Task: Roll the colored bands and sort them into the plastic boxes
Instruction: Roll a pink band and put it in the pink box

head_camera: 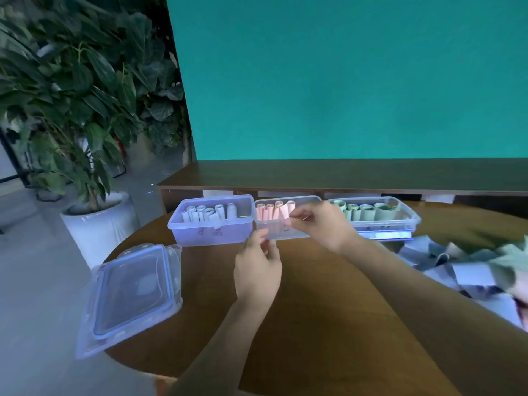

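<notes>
Sorting step, mid-frame. Right hand [320, 224] pinches a pink band roll [286, 213] over the pink box [285, 234], centre of three. Left hand [257, 270] curls loosely just below; holding anything, cannot tell. Next, probably: seat roll upright, then fetch from loose pile [471, 267], right edge of bench [314, 310].

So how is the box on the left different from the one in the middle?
The left box holds white rolls, the middle box pink ones. The left box looks bigger and bluish; the middle box looks smaller and clearer. Nobody touches the left box; both hands are at the middle box. Both are open plastic boxes.
</notes>
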Demonstrator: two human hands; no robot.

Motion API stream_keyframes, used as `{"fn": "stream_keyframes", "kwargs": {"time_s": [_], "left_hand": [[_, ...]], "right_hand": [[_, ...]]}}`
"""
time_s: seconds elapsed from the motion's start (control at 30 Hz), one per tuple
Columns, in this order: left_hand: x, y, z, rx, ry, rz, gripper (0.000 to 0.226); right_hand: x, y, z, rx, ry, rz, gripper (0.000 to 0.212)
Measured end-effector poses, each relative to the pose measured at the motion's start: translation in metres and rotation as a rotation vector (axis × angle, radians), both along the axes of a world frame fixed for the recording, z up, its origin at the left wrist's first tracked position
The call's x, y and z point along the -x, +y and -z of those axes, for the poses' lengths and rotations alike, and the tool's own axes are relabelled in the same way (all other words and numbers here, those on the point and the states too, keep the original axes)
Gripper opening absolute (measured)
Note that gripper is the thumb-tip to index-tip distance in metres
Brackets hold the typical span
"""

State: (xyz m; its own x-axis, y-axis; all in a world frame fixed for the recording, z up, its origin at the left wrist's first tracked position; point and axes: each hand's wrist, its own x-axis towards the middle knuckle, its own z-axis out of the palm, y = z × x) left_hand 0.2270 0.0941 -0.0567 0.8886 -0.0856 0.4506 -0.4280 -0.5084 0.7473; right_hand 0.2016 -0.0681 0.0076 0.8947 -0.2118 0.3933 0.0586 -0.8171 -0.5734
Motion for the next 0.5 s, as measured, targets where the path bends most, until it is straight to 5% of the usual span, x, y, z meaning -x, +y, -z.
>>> {"fn": "stream_keyframes", "kwargs": {"time_s": [0.3,0.5], "left_hand": [[0.109,-0.067,-0.006,-0.053,-0.022,0.199,0.026],[0.171,-0.117,-0.001,-0.076,0.002,0.34,0.023]], "right_hand": [[0.171,-0.053,0.046,-0.066,0.017,0.227,0.025],[0.259,-0.084,0.062,-0.042,0.002,0.442,0.012]]}}
